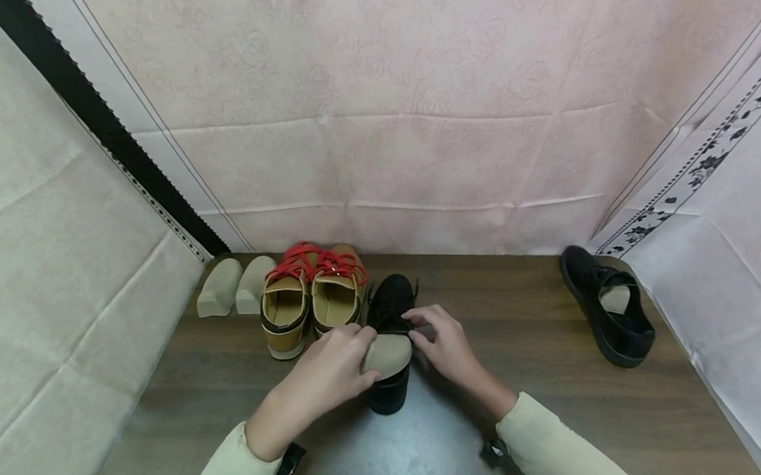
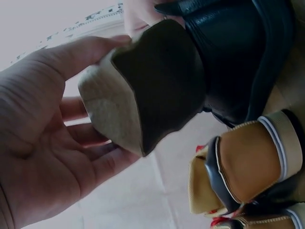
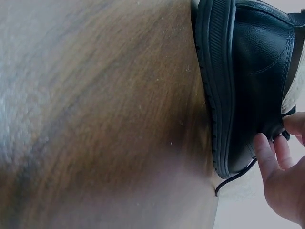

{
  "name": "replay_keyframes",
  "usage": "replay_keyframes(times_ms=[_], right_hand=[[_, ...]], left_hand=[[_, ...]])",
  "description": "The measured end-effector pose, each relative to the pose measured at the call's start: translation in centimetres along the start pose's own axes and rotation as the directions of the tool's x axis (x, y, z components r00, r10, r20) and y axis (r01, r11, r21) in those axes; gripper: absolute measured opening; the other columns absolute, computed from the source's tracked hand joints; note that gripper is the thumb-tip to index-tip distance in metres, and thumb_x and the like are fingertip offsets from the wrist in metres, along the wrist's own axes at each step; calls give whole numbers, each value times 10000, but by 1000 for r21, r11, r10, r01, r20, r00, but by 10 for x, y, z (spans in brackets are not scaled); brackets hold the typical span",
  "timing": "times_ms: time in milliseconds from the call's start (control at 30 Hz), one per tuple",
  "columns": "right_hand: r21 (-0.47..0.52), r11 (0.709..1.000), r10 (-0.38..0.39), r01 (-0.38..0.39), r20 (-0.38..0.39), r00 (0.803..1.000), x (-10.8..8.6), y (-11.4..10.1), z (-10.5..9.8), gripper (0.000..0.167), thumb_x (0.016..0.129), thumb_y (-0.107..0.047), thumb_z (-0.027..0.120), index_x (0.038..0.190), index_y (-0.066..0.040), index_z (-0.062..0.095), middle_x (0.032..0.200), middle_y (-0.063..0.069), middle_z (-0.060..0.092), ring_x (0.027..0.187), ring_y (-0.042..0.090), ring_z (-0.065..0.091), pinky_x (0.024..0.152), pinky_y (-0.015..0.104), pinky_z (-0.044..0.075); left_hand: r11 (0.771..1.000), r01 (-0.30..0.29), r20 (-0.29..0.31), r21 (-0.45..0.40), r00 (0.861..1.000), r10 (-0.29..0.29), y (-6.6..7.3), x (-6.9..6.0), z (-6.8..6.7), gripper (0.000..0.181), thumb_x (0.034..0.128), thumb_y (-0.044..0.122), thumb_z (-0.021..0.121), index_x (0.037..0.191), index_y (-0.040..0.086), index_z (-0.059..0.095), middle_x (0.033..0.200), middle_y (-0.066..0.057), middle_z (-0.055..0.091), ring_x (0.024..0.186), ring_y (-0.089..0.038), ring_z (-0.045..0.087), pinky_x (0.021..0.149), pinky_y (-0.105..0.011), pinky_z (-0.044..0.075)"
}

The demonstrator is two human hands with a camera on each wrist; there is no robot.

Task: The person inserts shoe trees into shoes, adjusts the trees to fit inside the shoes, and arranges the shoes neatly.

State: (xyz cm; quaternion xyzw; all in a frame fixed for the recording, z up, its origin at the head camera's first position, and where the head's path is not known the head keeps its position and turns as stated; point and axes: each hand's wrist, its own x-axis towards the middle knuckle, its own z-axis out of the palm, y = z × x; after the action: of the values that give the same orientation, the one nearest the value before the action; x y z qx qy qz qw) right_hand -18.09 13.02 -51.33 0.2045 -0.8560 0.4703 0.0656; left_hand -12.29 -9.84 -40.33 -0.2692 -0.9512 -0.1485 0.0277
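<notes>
A black lace-up shoe (image 1: pixel 391 298) stands on the floor before me, toe pointing away. From the left, my left hand (image 1: pixel 332 362) grips a beige shoe insert (image 1: pixel 389 355), thumb on one side and fingers on the other. The insert sits over the shoe's opening; its front end is hidden. In the left wrist view, the insert shows a pale end and a darker face (image 2: pixel 164 88). My right hand (image 1: pixel 449 343) pinches the edge of the shoe's opening near the laces, clearest in the right wrist view, where a lace (image 3: pixel 236 176) hangs down.
Left of the black shoe stand two tan shoes with red laces (image 1: pixel 336 297), close beside it. Two beige inserts (image 1: pixel 220 287) lie further left by the cloth-covered wall (image 1: pixel 377 173). At the far right, another black shoe (image 1: pixel 591 305) has a beige insert (image 1: pixel 615 299) inside.
</notes>
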Motion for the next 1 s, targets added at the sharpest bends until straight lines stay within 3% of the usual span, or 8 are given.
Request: replay_keyframes(times_ms=[333,533,700,867,1000], right_hand=[[-4,1000,-12,12,3,1000,1,0,-1,296,956,-51,727,1210,-201,704,1180,24,651,1059,200,682,851,331,606],[-7,1000,-13,13,1,1000,1,1,0,298,954,-52,730,1210,-202,705,1174,25,653,1057,183,678,856,333,607],[-9,1000,-11,11,1,1000,1,1,0,299,955,-49,728,1210,-203,704,1176,20,652,1061,179,678,866,335,606],[-20,1000,-12,12,1,1000,1,0,0,297,952,-47,731,1206,-199,705,1167,25,653,1053,178,677,853,351,611],[-23,1000,-11,11,0,1000,1,1,0,294,951,-47,733,1202,-198,707,1159,18,652,1048,168,677,846,338,610]], left_hand=[[993,77,4,86,997,-77,18,6,6,452,805,253,891,1134,9,701,1023,-138,706,905,-274,674,678,-380,610],[986,76,-53,147,996,-68,27,8,15,473,783,292,907,1113,17,708,1011,-143,711,907,-310,677,681,-403,610],[982,55,-82,183,996,-40,27,10,20,507,789,358,900,1146,41,730,1026,-146,723,934,-323,685,724,-423,619],[991,0,-39,131,999,5,19,11,22,612,825,488,850,1220,47,694,1083,-138,727,1032,-293,686,938,-445,562],[998,-56,9,4,998,56,10,10,17,638,844,499,818,1273,56,652,1151,-114,707,1049,-267,661,975,-459,526]])
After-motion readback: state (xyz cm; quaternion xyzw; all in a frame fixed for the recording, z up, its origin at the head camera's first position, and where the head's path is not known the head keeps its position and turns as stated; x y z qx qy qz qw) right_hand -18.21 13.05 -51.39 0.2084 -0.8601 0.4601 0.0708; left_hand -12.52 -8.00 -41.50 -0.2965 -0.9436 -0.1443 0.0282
